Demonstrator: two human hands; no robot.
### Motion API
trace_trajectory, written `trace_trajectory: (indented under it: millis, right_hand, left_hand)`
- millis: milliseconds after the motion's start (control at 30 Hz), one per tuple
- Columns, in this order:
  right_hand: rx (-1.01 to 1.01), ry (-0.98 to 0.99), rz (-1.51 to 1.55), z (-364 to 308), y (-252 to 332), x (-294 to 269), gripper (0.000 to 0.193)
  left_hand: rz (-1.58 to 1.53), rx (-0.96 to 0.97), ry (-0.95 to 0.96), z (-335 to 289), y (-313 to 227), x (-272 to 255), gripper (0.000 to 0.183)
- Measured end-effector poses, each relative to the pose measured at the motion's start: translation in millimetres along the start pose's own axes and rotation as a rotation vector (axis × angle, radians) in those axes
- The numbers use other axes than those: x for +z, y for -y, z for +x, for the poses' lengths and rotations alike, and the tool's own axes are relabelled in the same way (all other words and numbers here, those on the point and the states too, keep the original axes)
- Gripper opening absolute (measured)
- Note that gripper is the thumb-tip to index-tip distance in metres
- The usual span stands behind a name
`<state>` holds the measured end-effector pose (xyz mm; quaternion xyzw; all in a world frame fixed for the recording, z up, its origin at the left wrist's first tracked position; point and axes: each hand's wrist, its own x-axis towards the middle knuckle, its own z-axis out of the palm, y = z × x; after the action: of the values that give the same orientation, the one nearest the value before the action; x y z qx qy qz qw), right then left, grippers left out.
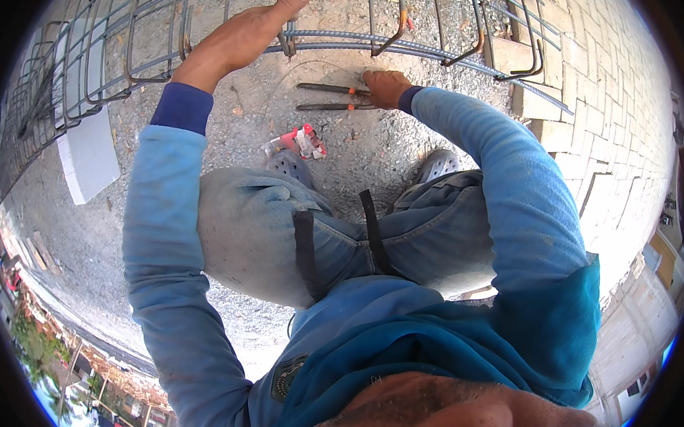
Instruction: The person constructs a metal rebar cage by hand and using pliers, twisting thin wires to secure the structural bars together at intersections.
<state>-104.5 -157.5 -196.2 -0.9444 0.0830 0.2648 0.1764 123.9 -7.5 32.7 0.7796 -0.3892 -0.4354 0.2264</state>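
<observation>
My left hand reaches over the rebar cage, its visible fingers stretched out near a vertical bar at the top edge. No held thing shows in it. My right hand is low in front of the cage, its fingers bent round the right end of a two-handled tool. Two long dark handles with orange bands point left from that hand, spread apart. The tool's head is hidden by the hand, so its exact kind is unclear. A thin wire curves over the gravel left of the handles.
A crumpled red and white packet lies on the gravel by my left shoe. Rebar runs across the front, with bent stirrup ends sticking out. A white board lies at the left, block paving at the right.
</observation>
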Motion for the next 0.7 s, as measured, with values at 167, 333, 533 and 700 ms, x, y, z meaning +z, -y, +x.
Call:
trace_trajectory:
  millis: [167,333,533,700]
  right_hand:
    - [0.019,0.141,-0.026,2,6,-13,0.026]
    - [-0.028,0.124,0.030,6,-4,-12,0.021]
    - [-0.206,-0.065,0.109,5,4,-3,0.022]
    - [-0.218,0.006,0.006,7,12,-3,0.025]
  left_hand:
    - [-0.110,0.017,-0.085,-11,-17,-1,0.082]
    - [-0.005,0.086,-0.075,1,4,-1,0.072]
    - [0.031,0.105,-0.171,-4,2,-4,0.068]
    - [0.041,0.102,-0.168,-8,8,-5,0.067]
